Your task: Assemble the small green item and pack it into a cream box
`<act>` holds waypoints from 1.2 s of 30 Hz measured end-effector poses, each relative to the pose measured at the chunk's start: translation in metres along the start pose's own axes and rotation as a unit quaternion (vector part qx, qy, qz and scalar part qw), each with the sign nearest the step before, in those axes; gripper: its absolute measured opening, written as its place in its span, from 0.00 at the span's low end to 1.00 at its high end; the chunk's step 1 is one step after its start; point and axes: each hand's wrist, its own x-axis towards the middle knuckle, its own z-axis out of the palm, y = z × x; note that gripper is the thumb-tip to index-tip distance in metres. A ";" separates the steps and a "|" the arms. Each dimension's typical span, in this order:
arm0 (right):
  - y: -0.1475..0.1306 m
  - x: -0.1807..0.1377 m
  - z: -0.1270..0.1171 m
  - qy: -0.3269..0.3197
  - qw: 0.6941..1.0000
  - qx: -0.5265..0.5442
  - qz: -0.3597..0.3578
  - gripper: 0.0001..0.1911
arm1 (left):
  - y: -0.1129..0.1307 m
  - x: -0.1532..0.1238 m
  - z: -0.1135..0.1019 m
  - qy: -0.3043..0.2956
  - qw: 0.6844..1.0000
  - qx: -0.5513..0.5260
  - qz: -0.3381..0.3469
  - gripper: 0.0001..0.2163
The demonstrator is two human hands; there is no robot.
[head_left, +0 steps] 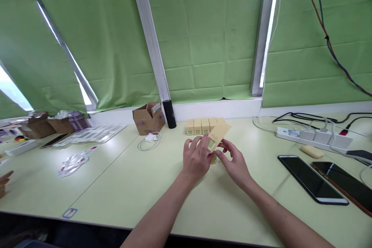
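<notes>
Both my hands meet over the middle of the pale green table (122, 186). Between them I hold a flat tan carton (218, 135) with a green label, tilted up to the right. My left hand (197, 159) grips its lower left part with curled fingers. My right hand (235, 159) pinches its lower right edge. A small yellow-green item (214, 159) sits just under the carton between my hands, mostly hidden. Behind them a row of several small tan boxes (203, 126) with green labels stands near the wall.
An open cardboard box (148, 118), a black cylinder (169, 113) and a white cable (149, 140) lie at the back left. Two phones (312, 178) and a power strip (315, 136) with plugs are on the right. Plastic packets (74, 162) lie far left, where another person's hand (4, 181) shows.
</notes>
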 end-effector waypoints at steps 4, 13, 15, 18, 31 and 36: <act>-0.002 0.003 -0.003 -0.034 0.999 0.030 -0.008 0.22 | 0.002 -0.001 -0.005 -0.005 0.998 -0.052 0.030 0.30; 0.002 0.003 -0.016 -0.021 0.980 -0.089 -0.175 0.27 | -0.017 -0.007 -0.007 0.000 0.983 -0.182 -0.002 0.34; 0.006 0.002 -0.015 -0.035 0.953 -0.155 -0.257 0.28 | -0.018 -0.007 -0.007 -0.012 0.984 -0.174 0.020 0.32; 0.011 0.001 -0.013 -0.033 0.921 -0.217 -0.322 0.26 | -0.018 -0.007 -0.005 -0.001 0.989 -0.141 0.034 0.26; 0.019 0.002 -0.010 0.039 0.917 -0.273 -0.289 0.26 | -0.018 -0.013 -0.003 0.053 0.989 -0.105 0.087 0.20; 0.017 0.000 -0.009 0.040 0.937 -0.226 -0.263 0.25 | -0.017 -0.010 -0.003 0.047 0.984 -0.168 0.041 0.22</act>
